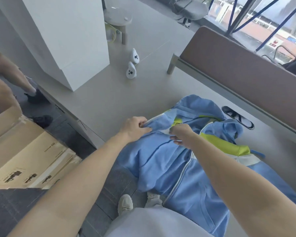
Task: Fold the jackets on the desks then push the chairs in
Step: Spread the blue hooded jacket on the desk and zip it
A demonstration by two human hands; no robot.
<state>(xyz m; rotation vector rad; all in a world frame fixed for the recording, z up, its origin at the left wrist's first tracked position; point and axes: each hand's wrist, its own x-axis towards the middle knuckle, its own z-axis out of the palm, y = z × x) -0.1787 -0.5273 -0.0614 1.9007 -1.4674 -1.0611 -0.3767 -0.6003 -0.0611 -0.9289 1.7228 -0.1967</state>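
Nearest the person, the hem of the light-blue zip jacket (186,168) hangs off the front edge of the desk (109,100), above their shoes. The rest lies rumpled on the desktop, unzipped, with one sleeve bunched to the right. I'd say that overhang is the main hazard: a tug toward the body could slide the whole jacket to the floor.

Further up, the left hand (135,128) pinches the zipper edge at the collar with curled fingers. Just beside it, the right hand (182,136) pinches the cloth by the lime-green panel. Uneven pulls would likely skew the fold.

Beyond, two white controllers (131,71) stand well apart from the jacket; a flung sleeve might topple them.
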